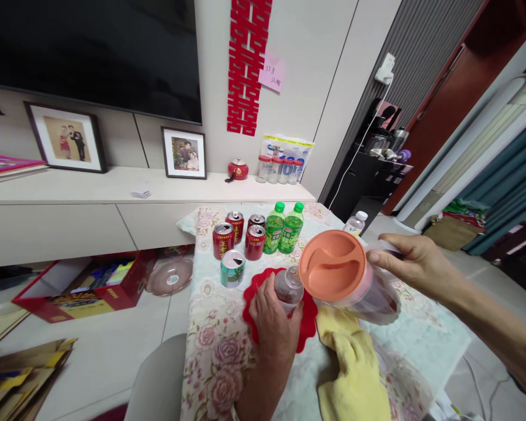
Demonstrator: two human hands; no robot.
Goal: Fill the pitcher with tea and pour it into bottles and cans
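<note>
My right hand (405, 260) is closed round the handle of a clear pitcher (374, 298) with an orange lid (333, 264). The pitcher is tilted to the left, its lid edge close to the mouth of a clear bottle (289, 286), and dark liquid lies inside it. My left hand (274, 318) is wrapped round that bottle, which is over a red scalloped mat (307, 327). Whether liquid passes between them cannot be made out. A yellow cloth (355, 368) lies below the pitcher.
Several red cans (223, 240), a teal can (232, 269) and two green bottles (275, 229) stand on the flowered tablecloth (214, 351). A white-capped bottle (356, 222) is behind the pitcher. Beyond stands a white cabinet (149, 193) with picture frames and jars.
</note>
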